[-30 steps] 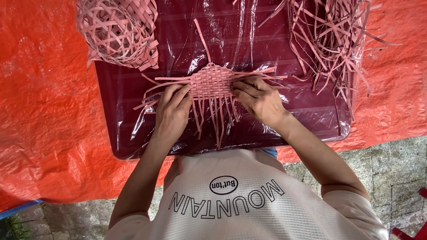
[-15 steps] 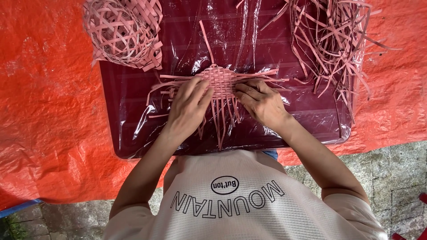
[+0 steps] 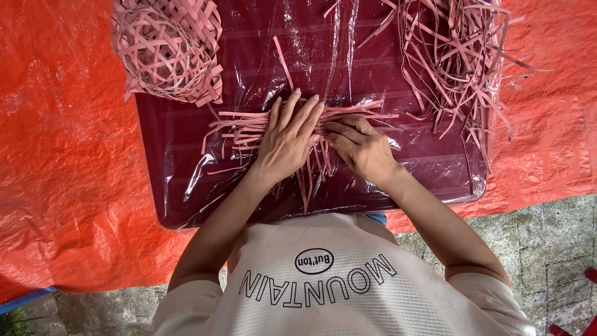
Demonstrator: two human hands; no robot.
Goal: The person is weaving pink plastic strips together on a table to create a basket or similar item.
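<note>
Keep your left hand [image 3: 287, 142] flat, fingers spread, pressing the pink woven mat [image 3: 298, 134] at the frame's centre; your right hand [image 3: 362, 148] pinches a strip at its edge. Pull snugly. The maroon counter [image 3: 186, 186], plastic-wrapped, stands on orange tarpaulin [image 3: 62, 155]; loose strips [image 3: 457, 56] upper right, woven basket [image 3: 166, 46] upper left.

Soft, even daylight fills the scene. White glare streaks the clear plastic film [image 3: 348, 37] over the maroon tray [image 3: 180, 205]. Shadows are faint; focus is sharp throughout.
</note>
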